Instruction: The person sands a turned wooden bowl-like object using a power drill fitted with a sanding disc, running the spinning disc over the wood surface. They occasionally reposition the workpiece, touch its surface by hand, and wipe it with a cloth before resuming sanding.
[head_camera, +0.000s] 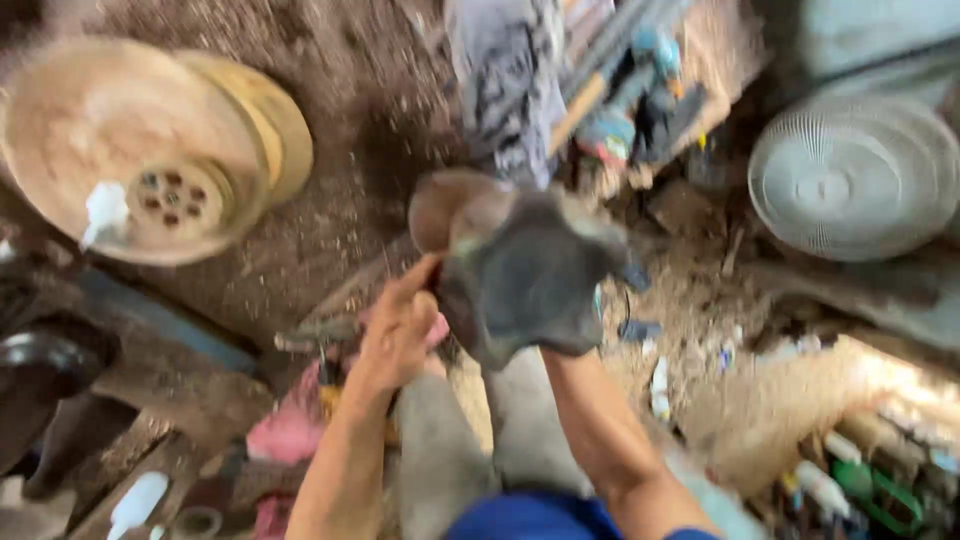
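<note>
A dark grey cloth (525, 275) is seen over a brownish rounded piece (450, 205). Two pale tan wooden discs (150, 140) are marked by a ring of dark holes. A white fan grille (850, 180) is ribbed with fine lines. A pink rag (285, 430) and blue sleeves (530, 518) are shown.

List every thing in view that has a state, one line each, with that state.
Left hand: bare, fingers against the edge of the dark cloth.
Right hand: hidden under the dark cloth, grip not visible.
Dark cloth: draped over the right hand, held up.
Round wooden spool: lying tilted on the dirt.
Fan grille: lying flat, detached.
White bottle: lying on its side.
</note>
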